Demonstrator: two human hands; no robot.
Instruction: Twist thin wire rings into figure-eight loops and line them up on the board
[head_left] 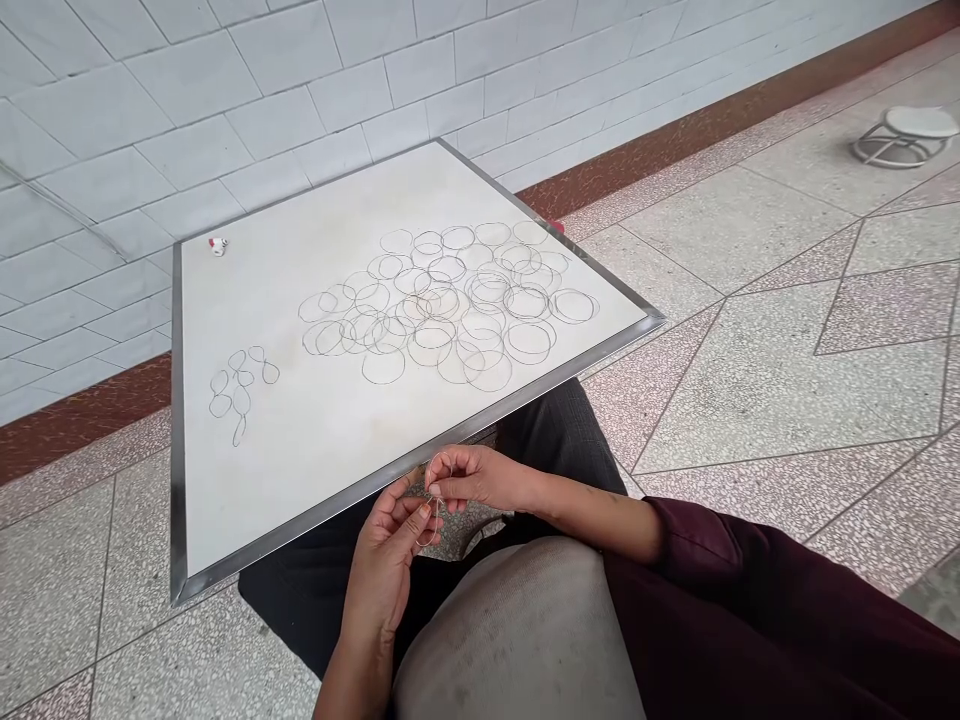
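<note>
Below the table's near edge, over my lap, both hands are together on one thin wire ring [427, 543]. My left hand [390, 540] pinches it between thumb and fingers, with a small loop hanging below. My right hand [472, 478] grips the upper part, where another loop curves round the fingertips. The wire crosses between the two hands. On the white table [322, 430], many thin round wire rings [383, 368] lie overlapping at the middle and right. Several wires twisted into figure-eights [241, 400] lie apart on the left.
A metal edge [300, 525] frames the tabletop. Near the far left corner sits a small white and red object [217, 246]. White tiled wall [285, 120] stands behind the table. A white-topped round stool [919, 122] is on the speckled floor at far right.
</note>
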